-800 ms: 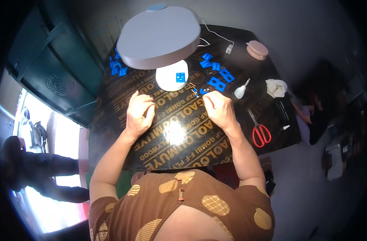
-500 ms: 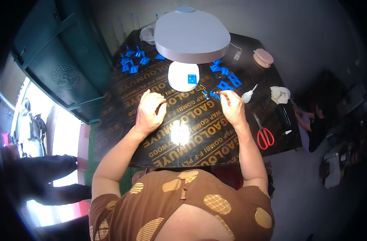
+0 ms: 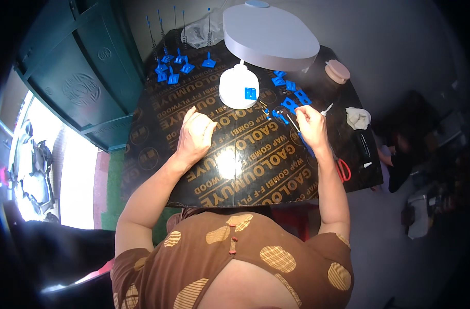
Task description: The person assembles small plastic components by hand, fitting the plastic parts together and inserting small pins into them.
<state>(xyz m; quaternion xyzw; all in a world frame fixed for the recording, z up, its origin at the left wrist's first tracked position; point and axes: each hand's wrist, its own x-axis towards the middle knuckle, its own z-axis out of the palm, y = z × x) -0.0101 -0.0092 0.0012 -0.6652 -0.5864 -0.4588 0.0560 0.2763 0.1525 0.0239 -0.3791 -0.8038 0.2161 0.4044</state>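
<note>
My left hand [image 3: 196,133] hovers over the left middle of the dark printed board table, fingers curled in and thumb against them; anything inside is hidden. To the right, my right hand [image 3: 312,126] has its fingertips pinched together beside small blue parts [image 3: 281,116]; what they pinch, if anything, is too small to see. A screwdriver-like tool [image 3: 306,144] with a metal shaft and blue handle shows beside that wrist, apparently on the table. One blue square piece [image 3: 251,93] sits on the white lamp base [image 3: 232,85] between and beyond my hands.
Overhead stands a wide lamp head [image 3: 271,38]. Blue pieces with upright springs and rods [image 3: 173,77] crowd the far left. More blue plates [image 3: 290,104] lie right of centre. Red-handled scissors [image 3: 343,170], crumpled white cloth [image 3: 358,118] and a pink round case [image 3: 337,72] line the right side.
The view has shifted, moving the lamp rightward in the picture. My right hand has moved right of the small blue parts, and the blue-handled tool now shows. My left hand stays curled.
</note>
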